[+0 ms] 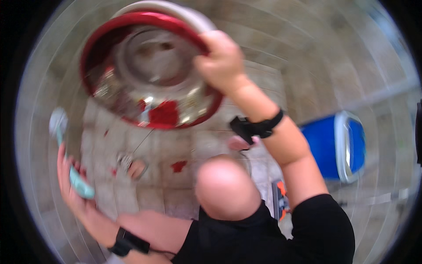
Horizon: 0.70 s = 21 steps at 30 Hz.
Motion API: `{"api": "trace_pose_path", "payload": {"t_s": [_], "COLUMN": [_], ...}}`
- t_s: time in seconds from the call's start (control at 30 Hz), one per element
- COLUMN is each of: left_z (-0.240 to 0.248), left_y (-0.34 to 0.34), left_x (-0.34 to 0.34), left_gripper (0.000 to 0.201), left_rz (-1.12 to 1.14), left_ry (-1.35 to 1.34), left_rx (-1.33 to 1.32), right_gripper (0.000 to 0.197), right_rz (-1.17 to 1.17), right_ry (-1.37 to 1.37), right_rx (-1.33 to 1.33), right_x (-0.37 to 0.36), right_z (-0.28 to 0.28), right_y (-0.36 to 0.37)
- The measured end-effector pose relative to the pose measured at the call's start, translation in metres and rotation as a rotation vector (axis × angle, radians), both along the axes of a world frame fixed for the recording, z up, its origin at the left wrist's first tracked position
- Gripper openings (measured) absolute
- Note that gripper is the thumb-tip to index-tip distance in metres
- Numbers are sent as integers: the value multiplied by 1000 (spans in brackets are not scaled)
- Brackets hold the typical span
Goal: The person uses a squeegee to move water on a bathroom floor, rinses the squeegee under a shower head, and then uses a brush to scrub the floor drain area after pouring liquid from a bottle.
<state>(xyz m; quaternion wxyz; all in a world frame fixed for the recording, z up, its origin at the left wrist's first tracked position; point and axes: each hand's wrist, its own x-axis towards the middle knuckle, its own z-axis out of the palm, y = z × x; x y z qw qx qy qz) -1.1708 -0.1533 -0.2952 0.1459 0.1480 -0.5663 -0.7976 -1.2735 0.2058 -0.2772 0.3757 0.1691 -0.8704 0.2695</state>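
Note:
My right hand (222,61) is raised at the upper middle, closed on the rim of a large round basin (165,113). This basin is tilted, with a red rim and a shiny, metallic-looking inside. Behind it shows the edge of a second, white basin (193,18), close against my fingers; whether I grip both cannot be told. At the left my left hand (70,187) holds the mint-green handle of a brush (81,184). Its pale round head (58,121) points up and away, apart from the basins. Motion blurs both hands somewhat.
A blue bin (318,143) with a whitish rim lies at the right. An orange-and-grey tool (279,198) is near my side. My sandalled foot (137,168), a pink item (239,142) and a red patch (179,166) show on the tiled floor (160,200). Tiled walls surround me.

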Motion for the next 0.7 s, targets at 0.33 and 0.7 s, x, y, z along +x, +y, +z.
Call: {"api": "trace_pose_path", "payload": {"t_s": [0.33,0.7], "left_z": [-10,-10], "left_y": [-17,-3], "left_x": [-24,-38], "left_gripper": [40,39], "left_rz": [-285,-340], "left_ry": [-5,-84], "left_rx": [131,136], "right_gripper": [39,39], "right_rz": [-401,-933], "right_ry": [-76,580], "right_rx": [-654,-1017], "right_x": [179,490], "right_z": [158,215], "right_y": [110,199]}}
